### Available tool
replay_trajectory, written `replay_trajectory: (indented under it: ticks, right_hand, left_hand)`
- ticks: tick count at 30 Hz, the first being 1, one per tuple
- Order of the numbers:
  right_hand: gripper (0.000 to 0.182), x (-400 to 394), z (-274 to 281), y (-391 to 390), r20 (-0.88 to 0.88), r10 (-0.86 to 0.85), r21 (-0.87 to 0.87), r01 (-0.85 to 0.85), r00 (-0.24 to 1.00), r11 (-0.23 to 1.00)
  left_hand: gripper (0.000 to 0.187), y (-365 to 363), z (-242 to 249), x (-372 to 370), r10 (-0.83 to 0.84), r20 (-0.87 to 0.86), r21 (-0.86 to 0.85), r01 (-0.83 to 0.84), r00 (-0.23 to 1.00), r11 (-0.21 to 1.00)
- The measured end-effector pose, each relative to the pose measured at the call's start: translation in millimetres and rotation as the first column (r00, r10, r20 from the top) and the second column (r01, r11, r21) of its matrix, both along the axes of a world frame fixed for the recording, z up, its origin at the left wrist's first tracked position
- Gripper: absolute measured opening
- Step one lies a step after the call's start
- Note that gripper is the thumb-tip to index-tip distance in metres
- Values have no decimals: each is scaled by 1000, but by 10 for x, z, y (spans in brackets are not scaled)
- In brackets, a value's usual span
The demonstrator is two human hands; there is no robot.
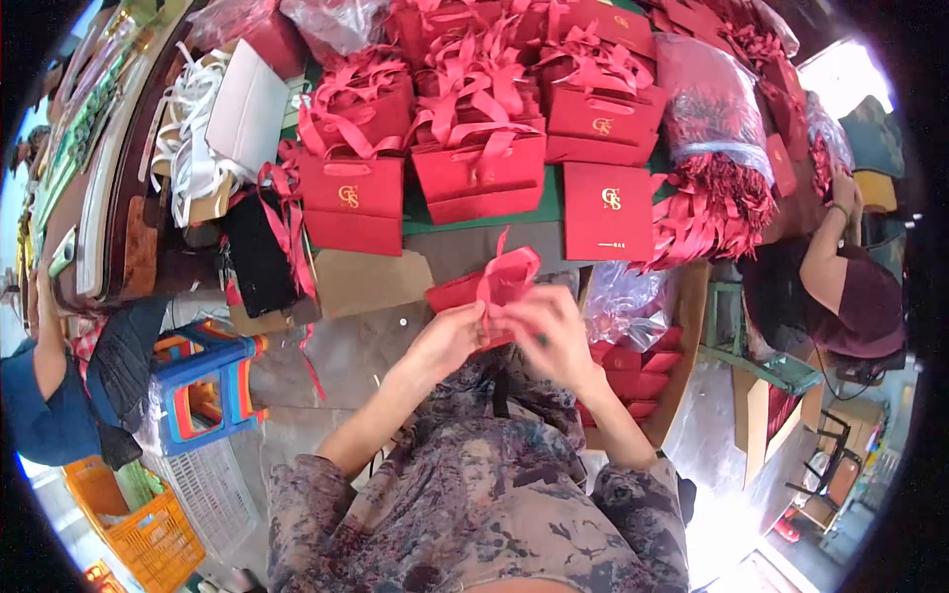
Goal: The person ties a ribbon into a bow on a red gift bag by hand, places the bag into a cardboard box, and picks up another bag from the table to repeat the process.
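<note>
A small red paper gift bag [450, 294] is in front of my body, below the table's near edge. A pink-red ribbon [511, 274] loops up from its top. My left hand [447, 342] is closed, its thumb and fingertips pinching the ribbon at the bag. Close beside it, my right hand [550, 334] has its fingers bent round the ribbon; they are slightly blurred. Both hands partly cover the bag. Just beyond lies a flat red bag [608, 211] with a gold logo.
Red bags with ribbons [479, 168] stand in rows on the table. Plastic-wrapped bundles [707, 94] lie right, white bags [247, 109] left. An open carton [682, 366] sits by my right side; stacked stools [203, 385] stand left. Other people's arms [825, 252] are at both sides.
</note>
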State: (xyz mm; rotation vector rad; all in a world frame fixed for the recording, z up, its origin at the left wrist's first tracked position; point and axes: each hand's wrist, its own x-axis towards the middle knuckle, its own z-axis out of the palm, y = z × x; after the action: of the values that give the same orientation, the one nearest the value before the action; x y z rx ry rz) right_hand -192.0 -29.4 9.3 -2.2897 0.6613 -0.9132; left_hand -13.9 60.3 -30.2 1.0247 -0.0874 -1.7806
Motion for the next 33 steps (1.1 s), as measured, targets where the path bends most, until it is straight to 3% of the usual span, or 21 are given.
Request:
replay_trajectory:
  ticks: [2, 3, 8, 9, 10, 11, 12, 13, 14, 16, 17, 21, 23, 28, 30, 33]
  right_hand:
    - [36, -4, 12, 63, -75, 57, -60, -62, 996, 996]
    - [37, -15, -37, 75, -77, 69, -87, -75, 995, 993]
    - [32, -17, -164, 106, -39, 52, -183, -58, 998, 981]
    - [27, 31, -99, 114, 7, 41, -147, -39, 999, 988]
    - [27, 24, -119, 129, 5, 42, -141, -41, 999, 989]
    - [26, 8, -144, 143, 21, 36, -61, -34, 999, 998]
    - [25, -4, -163, 159, 36, 25, 19, -26, 999, 999]
    - [23, 11, -163, 192, 16, -39, 45, 39, 999, 998]
    - [23, 41, -170, 228, 13, -44, 50, 43, 999, 998]
    - [19, 127, -188, 290, -110, -119, 292, 146, 987, 945]
    - [15, 188, -232, 279, -87, -112, 257, 131, 990, 957]
    - [12, 393, -454, 311, -72, -188, 332, 202, 979, 921]
    - [11, 448, -494, 307, -97, -215, 342, 236, 972, 910]
    - [9, 488, -540, 272, -142, -227, 416, 266, 964, 870]
    - [8, 482, -493, 278, -170, -216, 427, 269, 962, 863]
    - [11, 485, -520, 306, -111, -232, 446, 257, 966, 857]
  left_hand:
    - [26, 8, -77, -51, -16, -281, -21, 10, 960, 1000]
    - [28, 24, -143, -41, -80, -333, -91, 53, 940, 994]
    - [24, 115, -235, -115, -82, -386, -149, 26, 919, 989]
    - [24, 108, -64, -77, -127, -51, -114, 120, 991, 986]
    - [24, 112, 32, -51, -178, 288, -48, 200, 941, 979]
    - [22, 126, 32, -42, 0, 697, -207, 201, 717, 958]
    - [22, 124, 98, 8, -5, 696, -203, 202, 718, 958]
    - [24, 109, 215, 90, 113, 940, -185, 203, 321, 961]
    - [30, 101, 271, 161, 202, 968, -170, 199, -151, 965]
    - [34, 98, 241, 269, 205, 955, -148, 256, -215, 955]
    - [38, 92, 224, 295, 214, 936, -125, 305, -279, 944]
    - [35, 64, 162, 282, 181, 936, -70, 342, -303, 937]
    - [31, 66, 133, 259, 271, 898, -118, 404, -347, 907]
    - [20, 37, 97, 260, 313, 893, -138, 466, -322, 874]
    - [16, -4, 136, 308, 193, 954, -77, 434, -229, 897]
    - [11, -58, 253, 355, 102, 964, 21, 455, -244, 890]
